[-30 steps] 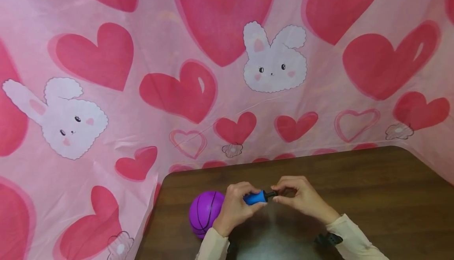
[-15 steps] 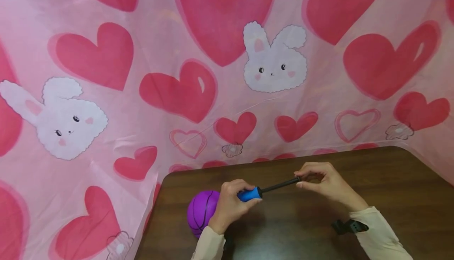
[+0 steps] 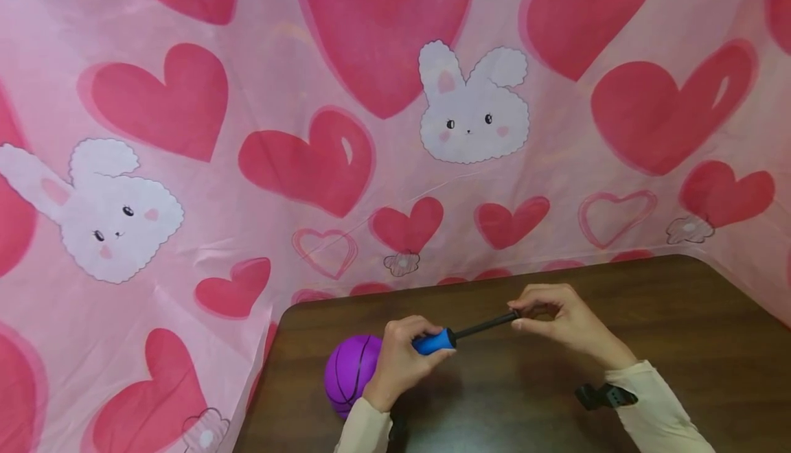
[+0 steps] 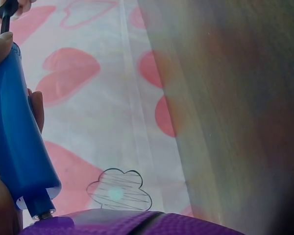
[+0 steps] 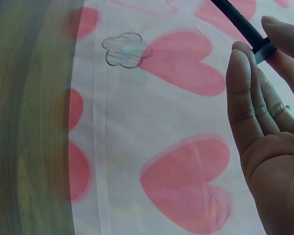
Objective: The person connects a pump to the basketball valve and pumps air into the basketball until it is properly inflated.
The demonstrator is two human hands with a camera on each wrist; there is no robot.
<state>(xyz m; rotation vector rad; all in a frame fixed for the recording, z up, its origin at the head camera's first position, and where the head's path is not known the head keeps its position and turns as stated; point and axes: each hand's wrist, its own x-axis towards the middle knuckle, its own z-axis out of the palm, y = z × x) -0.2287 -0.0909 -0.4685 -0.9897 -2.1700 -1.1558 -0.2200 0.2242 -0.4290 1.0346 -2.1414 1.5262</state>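
In the head view my left hand grips the blue barrel of a small hand pump. A long stretch of its black plunger rod shows, slanting up to the right. My right hand pinches the rod's far end between thumb and fingertips; the right wrist view shows this black end cap close up. A purple ball with black lines sits behind my left hand, partly covered by it. At the barrel's lower end, the left wrist view has a metal-tipped nozzle meeting the ball; whether it is inserted I cannot tell.
Both hands are over a dark brown wooden table with rounded corners. Behind it hangs a pink cloth printed with hearts and rabbits. Below the right sleeve a black wrist device shows.
My right hand has moved up and right, drawing the plunger rod out of the barrel. My left hand has shifted slightly left, still gripping the pump. Over the last half second little has changed.
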